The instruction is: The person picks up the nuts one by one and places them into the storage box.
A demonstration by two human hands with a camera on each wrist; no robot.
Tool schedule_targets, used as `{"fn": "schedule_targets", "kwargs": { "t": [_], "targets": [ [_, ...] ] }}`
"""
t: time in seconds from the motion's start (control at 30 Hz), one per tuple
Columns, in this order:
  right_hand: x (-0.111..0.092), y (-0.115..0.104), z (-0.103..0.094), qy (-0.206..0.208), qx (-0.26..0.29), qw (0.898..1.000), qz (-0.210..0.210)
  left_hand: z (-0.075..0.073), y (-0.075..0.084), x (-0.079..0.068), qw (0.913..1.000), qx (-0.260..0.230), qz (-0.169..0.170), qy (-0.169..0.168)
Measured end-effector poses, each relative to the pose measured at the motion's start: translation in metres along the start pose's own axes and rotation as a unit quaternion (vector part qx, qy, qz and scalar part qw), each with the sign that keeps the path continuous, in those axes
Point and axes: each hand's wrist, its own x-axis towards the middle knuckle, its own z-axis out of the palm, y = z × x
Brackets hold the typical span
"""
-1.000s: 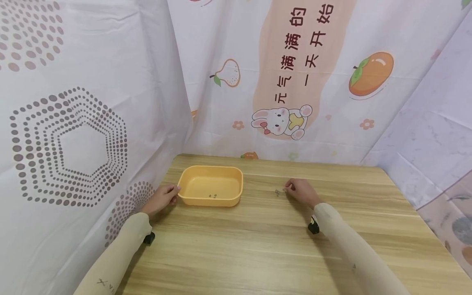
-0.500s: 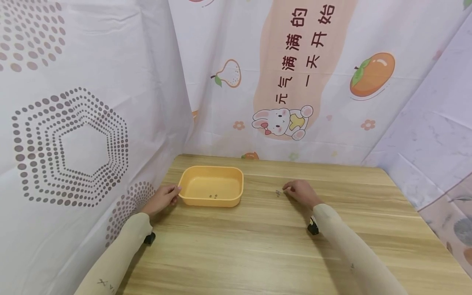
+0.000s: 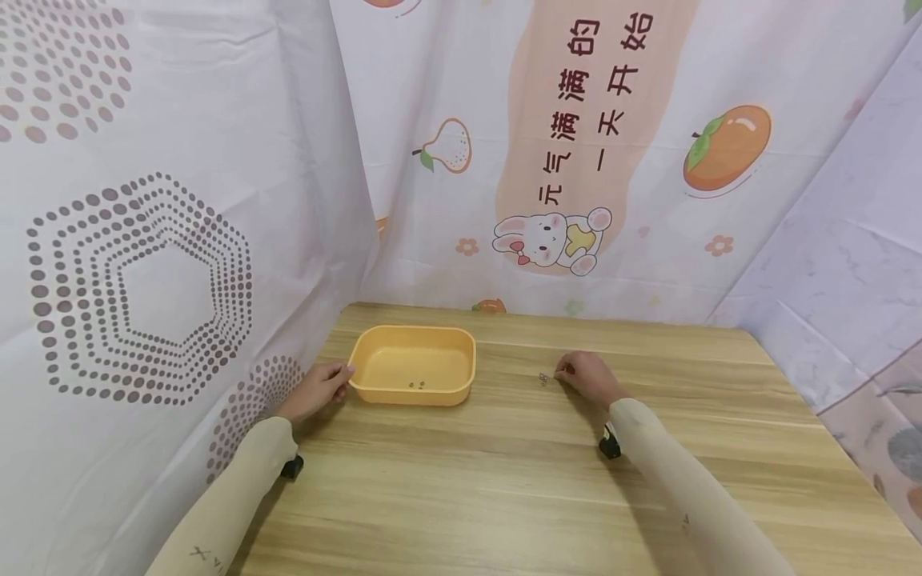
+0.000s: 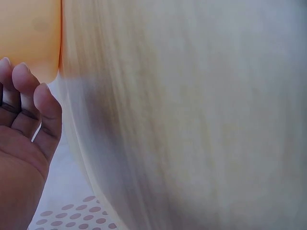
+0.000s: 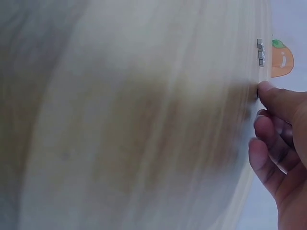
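Observation:
My left hand [image 3: 320,390] grips the left rim of a yellow plastic tray [image 3: 464,384], thumb on top and the other fingers below the edge. In the left wrist view, curled fingers [image 4: 45,103] are beside the tray's wall [image 4: 33,28]. Several small metal nuts [image 3: 421,384] lie inside near its front wall. To the right, a small cluster of nuts [image 3: 543,378] rests on the table. Just right of it, my right hand [image 3: 589,376] pinches at the tabletop; a dark sliver at the thumb tip [image 5: 265,87] looks like a nut, mostly hidden.
A wood-grain table [image 3: 461,488] spans the space under both arms. A printed curtain [image 3: 432,208] hangs behind it, a white dotted cloth [image 3: 288,200] stands close at the left, and a marbled cloth [image 3: 850,264] borders the right.
My right hand has barely shifted, its fingertips a touch lower beside the cluster of nuts. The left hand and the tray keep their place.

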Motion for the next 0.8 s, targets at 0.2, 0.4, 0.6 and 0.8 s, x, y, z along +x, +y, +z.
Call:
{"fn": "schedule_targets", "kwargs": {
  "t": [0.2,0.4,0.6,0.8],
  "targets": [
    [-0.0001,0.0008,0.0013,0.003,-0.008,1.0,-0.002,0.0001,-0.0023,0.0001,1.0,-0.001,0.001,-0.001],
    [-0.0005,0.0008,0.0,0.016,-0.036,0.998,-0.045,-0.0015,-0.0019,0.0003,0.9999,0.011,0.002,-0.001],
    [0.0015,-0.003,-0.0019,0.013,-0.106,0.991,-0.079,-0.0022,0.0001,0.001,0.9999,0.009,0.007,-0.004],
    [0.0022,-0.0043,0.0003,0.004,-0.142,0.985,-0.093,-0.0009,-0.0019,0.002,1.0,0.004,0.002,-0.003]
  ]
}}
